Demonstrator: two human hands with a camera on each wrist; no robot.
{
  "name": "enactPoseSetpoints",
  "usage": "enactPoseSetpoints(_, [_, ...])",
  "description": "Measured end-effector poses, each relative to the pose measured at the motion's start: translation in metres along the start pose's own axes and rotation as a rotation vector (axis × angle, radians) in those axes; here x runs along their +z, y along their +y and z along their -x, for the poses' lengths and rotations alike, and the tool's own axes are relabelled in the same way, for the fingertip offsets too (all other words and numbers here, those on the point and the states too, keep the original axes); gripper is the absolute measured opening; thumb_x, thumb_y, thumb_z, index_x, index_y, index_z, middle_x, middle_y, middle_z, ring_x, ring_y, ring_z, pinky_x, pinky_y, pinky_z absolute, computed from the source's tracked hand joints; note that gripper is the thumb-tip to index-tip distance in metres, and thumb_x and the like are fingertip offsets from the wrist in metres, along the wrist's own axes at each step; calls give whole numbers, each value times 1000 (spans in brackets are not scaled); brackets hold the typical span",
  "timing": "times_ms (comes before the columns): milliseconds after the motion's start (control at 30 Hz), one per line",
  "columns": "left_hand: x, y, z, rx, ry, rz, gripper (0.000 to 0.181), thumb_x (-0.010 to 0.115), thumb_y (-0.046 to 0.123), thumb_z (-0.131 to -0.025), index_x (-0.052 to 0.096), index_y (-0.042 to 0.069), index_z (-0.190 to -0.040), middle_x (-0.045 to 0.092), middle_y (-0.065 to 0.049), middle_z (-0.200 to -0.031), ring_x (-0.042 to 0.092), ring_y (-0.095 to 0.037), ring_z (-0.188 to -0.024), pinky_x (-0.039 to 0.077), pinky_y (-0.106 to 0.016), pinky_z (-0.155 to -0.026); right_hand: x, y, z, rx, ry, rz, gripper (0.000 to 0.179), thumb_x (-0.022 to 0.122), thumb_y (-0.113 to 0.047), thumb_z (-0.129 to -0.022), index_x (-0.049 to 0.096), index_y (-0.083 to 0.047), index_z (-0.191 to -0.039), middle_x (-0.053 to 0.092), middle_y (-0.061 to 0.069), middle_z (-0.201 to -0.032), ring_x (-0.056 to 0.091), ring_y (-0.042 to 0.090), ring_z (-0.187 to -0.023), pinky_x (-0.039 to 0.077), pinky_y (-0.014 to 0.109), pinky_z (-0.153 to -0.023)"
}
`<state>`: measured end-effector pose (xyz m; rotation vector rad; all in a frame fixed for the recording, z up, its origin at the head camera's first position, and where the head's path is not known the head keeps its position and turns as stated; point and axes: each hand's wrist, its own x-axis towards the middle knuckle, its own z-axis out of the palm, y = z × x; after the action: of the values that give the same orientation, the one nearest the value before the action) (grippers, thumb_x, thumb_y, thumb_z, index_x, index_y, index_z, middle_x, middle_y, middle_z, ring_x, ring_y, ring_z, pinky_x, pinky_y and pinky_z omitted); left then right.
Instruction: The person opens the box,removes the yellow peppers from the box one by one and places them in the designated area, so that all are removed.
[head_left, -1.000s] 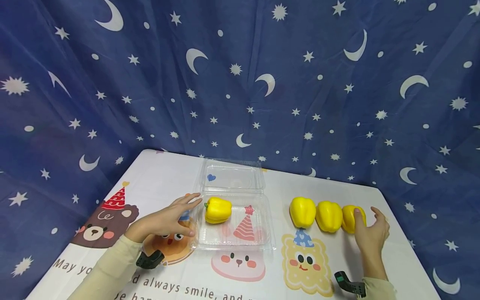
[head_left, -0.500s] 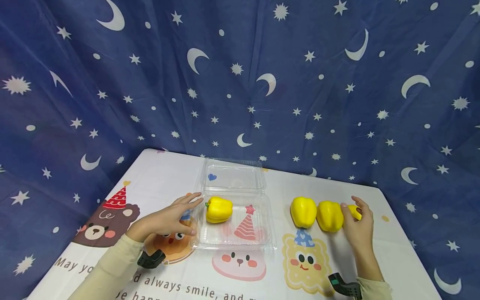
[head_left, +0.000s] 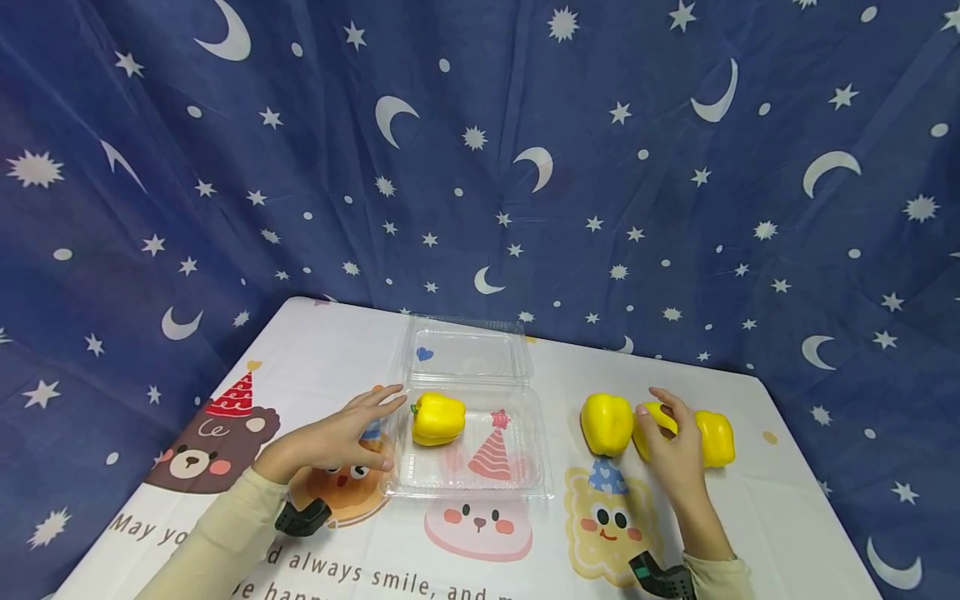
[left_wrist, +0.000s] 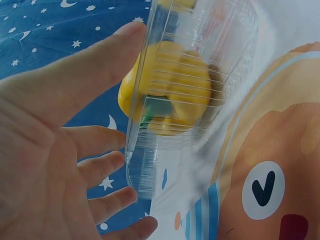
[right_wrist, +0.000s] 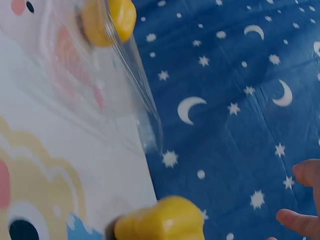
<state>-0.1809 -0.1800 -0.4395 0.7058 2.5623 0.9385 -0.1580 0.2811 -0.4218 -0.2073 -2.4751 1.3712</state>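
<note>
A yellow bell pepper [head_left: 438,419] lies on its side in the left part of a clear plastic clamshell container [head_left: 525,479]. At the container's left wall is my left hand [head_left: 337,437], fingers spread, with fingertips right at the rim in the left wrist view. My right hand [head_left: 675,454] is over the middle pepper [head_left: 655,414] of a row on the right, thumb and fingers apart and partly covering it. Beside it stand the left pepper [head_left: 607,425] and the right pepper [head_left: 716,439]. In the right wrist view, spread fingers [right_wrist: 305,222] show at the right edge.
The container's lid [head_left: 468,354] lies folded back behind its base. Both rest on a white tablecloth [head_left: 570,367] printed with cartoon figures and lettering. A blue curtain [head_left: 480,208] with moons and stars hangs behind the table.
My right hand has moved left along the row, from the right pepper to over the middle one, uncovering the right pepper. The left hand has stayed at the container.
</note>
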Motion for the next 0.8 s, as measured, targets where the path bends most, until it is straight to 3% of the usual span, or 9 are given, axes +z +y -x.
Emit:
enactPoseSetpoints(100, [0, 0, 0, 9, 5, -2, 94, 84, 30, -83, 33, 4, -157, 16, -16, -170, 7, -53, -154, 16, -77, -116, 8, -4, 5, -33, -31, -4, 44, 57, -19, -103, 51, -1, -142, 45, 22, -151, 41, 37, -136, 40, 12, -97])
enactPoseSetpoints(167, [0, -1, 0, 14, 3, -2, 94, 84, 31, -83, 33, 4, -157, 16, -16, -170, 6, -53, -154, 16, -77, -116, 14, -7, 9, -53, -55, -17, 43, 57, -18, -103, 52, 0, -141, 45, 22, -150, 41, 36, -135, 40, 8, -95])
enactPoseSetpoints(233, [0, 0, 0, 20, 2, 0, 94, 83, 31, -83, 33, 3, -158, 16, -17, -170, 6, -53, -154, 17, -77, -116, 21, -10, 12, -73, -77, -24, 42, 58, -17, -102, 52, 0, -140, 46, 21, -149, 41, 36, -135, 43, 17, -100])
enactPoseSetpoints(300, [0, 0, 0, 21, 1, -1, 95, 83, 32, -83, 32, 3, -158, 16, -17, -169, 6, -52, -154, 17, -76, -117, 28, -13, 14, -93, -97, -33, 41, 59, -15, -102, 53, 1, -139, 46, 21, -147, 40, 36, -135, 45, 32, -105])
enactPoseSetpoints(367, [0, 0, 0, 14, 0, -6, 95, 83, 33, -83, 32, 4, -158, 16, -17, -170, 6, -52, -154, 17, -76, -117, 34, -15, 17, -113, -115, -43, 41, 60, -14, -101, 53, 1, -138, 46, 21, -146, 41, 37, -135, 43, 48, -106])
enactPoseSetpoints(433, [-1, 0, 0, 5, -1, -8, 95, 83, 33, -83, 32, 5, -158, 15, -16, -170, 5, -52, -154, 16, -76, -117, 40, -16, 19, -141, -125, -53, 40, 61, -13, -100, 54, 2, -137, 47, 21, -145, 41, 39, -134, 42, 55, -106])
enactPoseSetpoints(800, [-2, 3, 1, -26, -10, 2, 96, 83, 33, -83, 31, 7, -159, 13, -16, -170, 4, -52, -154, 15, -78, -116, 72, -24, 34, -223, -201, -52, 39, 66, -14, -97, 57, -8, -135, 47, 18, -146, 43, 32, -136, 44, 57, -105])
